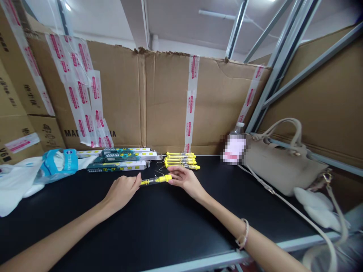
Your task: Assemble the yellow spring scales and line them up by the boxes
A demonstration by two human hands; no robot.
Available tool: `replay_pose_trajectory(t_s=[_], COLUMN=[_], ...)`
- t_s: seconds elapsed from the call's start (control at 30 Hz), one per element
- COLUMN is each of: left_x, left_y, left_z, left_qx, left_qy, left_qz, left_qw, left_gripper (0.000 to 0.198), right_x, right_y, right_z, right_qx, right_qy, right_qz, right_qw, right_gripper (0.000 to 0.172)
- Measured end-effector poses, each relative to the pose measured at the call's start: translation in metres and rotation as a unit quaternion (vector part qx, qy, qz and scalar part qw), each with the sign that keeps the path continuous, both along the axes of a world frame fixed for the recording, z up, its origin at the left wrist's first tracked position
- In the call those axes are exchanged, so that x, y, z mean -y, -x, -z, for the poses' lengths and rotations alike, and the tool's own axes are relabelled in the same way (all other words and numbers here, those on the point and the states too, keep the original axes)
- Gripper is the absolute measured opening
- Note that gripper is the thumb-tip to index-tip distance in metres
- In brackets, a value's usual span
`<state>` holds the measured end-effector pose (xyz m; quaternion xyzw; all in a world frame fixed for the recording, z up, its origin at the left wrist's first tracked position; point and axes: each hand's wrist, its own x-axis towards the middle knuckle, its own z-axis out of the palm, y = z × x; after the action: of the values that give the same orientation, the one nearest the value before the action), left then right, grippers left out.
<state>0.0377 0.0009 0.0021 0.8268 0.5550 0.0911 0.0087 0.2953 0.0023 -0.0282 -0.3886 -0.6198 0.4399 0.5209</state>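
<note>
A yellow and clear pen-like tool (155,180) lies level between my hands above the black tabletop. My left hand (123,190) is closed round its left end. At its right end, my right hand (185,181) has thumb and fingers pinched on the yellow cap. Just behind, several similar yellow tools (181,161) with thin dark hooks lie in a row. To their left is a stack of dark green, white and yellow narrow boxes (119,164).
A blue and white tissue pack (60,162) and white plastic (17,181) lie at the left. At the right are a clear bottle (238,130), a beige handbag (279,162) and its long strap. Taped cardboard (167,102) walls the back.
</note>
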Motion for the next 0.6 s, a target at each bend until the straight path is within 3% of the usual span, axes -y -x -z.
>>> replay_pose_trajectory(t_s=[0.17,0.5,0.6], left_x=[-0.002,-0.001,-0.001], left_y=[0.001,0.001,0.001], left_z=[0.001,0.003,0.003], left_qx=[0.004,0.037,0.044], left_qy=[-0.003,-0.020,-0.021], left_qz=[-0.004,-0.009,-0.012], left_qw=[1.000,0.999,0.999], left_gripper=[0.053,0.056,0.057], right_x=[0.006,0.010,0.007], right_y=[0.002,0.003,0.002], right_z=[0.000,-0.008,-0.005], right_qx=[0.062,0.074,0.057], right_qy=[0.013,-0.021,-0.026], right_qz=[-0.011,-0.005,-0.013], right_qw=[0.998,0.997,0.998], right_gripper=[0.031,0.032,0.044])
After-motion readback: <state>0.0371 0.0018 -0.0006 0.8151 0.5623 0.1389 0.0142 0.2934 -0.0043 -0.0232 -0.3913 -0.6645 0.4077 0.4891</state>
